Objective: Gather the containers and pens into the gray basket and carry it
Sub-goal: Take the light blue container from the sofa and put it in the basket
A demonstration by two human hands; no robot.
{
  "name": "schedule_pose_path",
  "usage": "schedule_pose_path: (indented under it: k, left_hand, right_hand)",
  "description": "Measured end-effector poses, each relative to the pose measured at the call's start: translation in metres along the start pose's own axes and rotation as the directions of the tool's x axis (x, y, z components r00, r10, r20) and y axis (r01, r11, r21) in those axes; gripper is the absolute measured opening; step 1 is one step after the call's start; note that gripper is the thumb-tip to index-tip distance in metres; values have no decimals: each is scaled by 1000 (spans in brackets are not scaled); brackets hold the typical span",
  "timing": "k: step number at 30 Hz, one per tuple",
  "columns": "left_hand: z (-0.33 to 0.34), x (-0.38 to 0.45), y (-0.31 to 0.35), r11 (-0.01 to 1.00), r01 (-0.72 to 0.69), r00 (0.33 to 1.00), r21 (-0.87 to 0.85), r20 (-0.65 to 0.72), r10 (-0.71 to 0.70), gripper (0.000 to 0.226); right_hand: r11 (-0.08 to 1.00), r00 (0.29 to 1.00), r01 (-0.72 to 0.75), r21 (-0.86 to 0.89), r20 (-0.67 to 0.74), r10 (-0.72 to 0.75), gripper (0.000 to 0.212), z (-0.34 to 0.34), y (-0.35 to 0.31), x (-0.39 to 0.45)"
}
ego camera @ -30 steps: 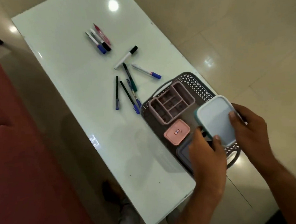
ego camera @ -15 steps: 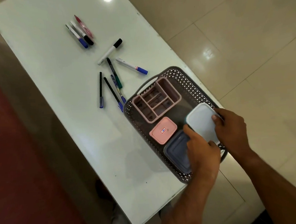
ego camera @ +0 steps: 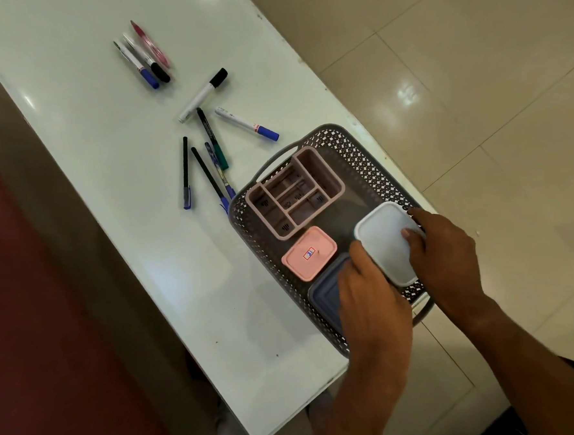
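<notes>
Hands grip one white-lidded container (ego camera: pixel 386 243) from both sides — the left hand (ego camera: pixel 371 299) curls its fingers against the near-left edge, the right hand (ego camera: pixel 444 254) closes thumb and fingers over the far-right edge. It sits low inside the gray basket (ego camera: pixel 359 155), beside a small pink container (ego camera: pixel 309 253), a dark blue container (ego camera: pixel 325 297) and a pink divided tray (ego camera: pixel 294 191). The basket overhangs the table's (ego camera: pixel 110 201) right edge. Pens (ego camera: pixel 208 168) and markers (ego camera: pixel 148 57) lie scattered on the tabletop beyond — bare surface spreads to the left.
</notes>
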State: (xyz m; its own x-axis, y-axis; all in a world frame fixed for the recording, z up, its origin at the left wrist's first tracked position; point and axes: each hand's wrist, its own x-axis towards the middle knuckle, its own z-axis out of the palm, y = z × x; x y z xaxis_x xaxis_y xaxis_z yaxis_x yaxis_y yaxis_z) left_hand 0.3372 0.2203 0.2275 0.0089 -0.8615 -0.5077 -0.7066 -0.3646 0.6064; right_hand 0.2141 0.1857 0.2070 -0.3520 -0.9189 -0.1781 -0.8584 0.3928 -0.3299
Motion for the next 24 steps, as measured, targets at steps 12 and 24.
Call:
schedule_pose_path:
  k: [12,24]
  left_hand:
    - [17,-9,-49,890,-194,965,413,243,98,114]
    - [10,-16,-56,895,-177,973,408,207,99,112]
  right_hand:
    - [965,942,205,-161,301,-150,96,-4,-5,-17]
    - [971,935,186,-147,331,-129,95,-15,-6,-26]
